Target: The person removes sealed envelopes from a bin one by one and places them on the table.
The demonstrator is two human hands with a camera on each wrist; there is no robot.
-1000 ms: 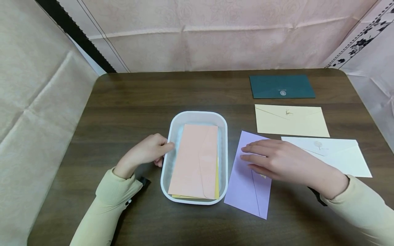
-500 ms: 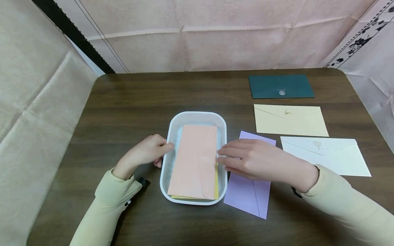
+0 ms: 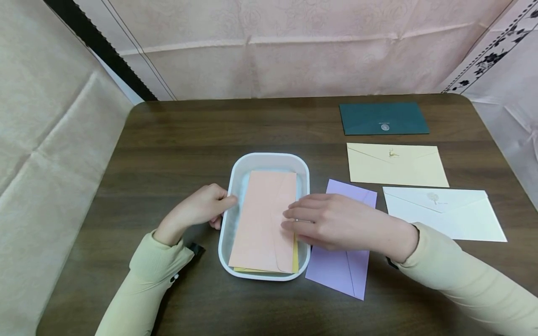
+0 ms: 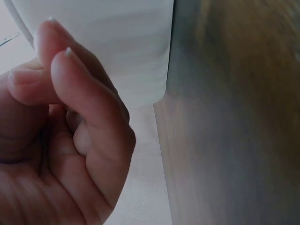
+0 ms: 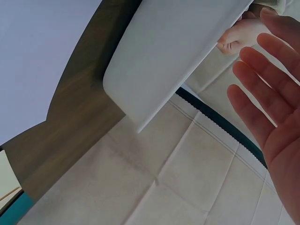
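Note:
A white tray [image 3: 227,254] stands on the table with a pink envelope [image 3: 262,219] in it. The edge of a yellow envelope [image 3: 296,256] shows beneath the pink one. My left hand [image 3: 201,207] grips the tray's left rim, thumb over it and the other fingers curled at the outer wall [image 4: 136,47]. Over the tray's right side is my right hand [image 3: 328,221], fingers extended above the pink envelope; in the right wrist view the hand [image 5: 276,98] holds nothing and hovers over the rim. It partly covers a purple envelope [image 3: 338,275] beside the tray.
Right of the tray lie a dark green envelope [image 3: 384,116], a cream envelope [image 3: 397,163] and a white envelope [image 3: 445,212], one below another. The wooden table [image 3: 185,140] ends at hanging pale cloth [image 3: 294,65] at the back.
My right hand has moved left, from above the purple envelope to over the pink envelope in the tray. The left hand stays on the rim.

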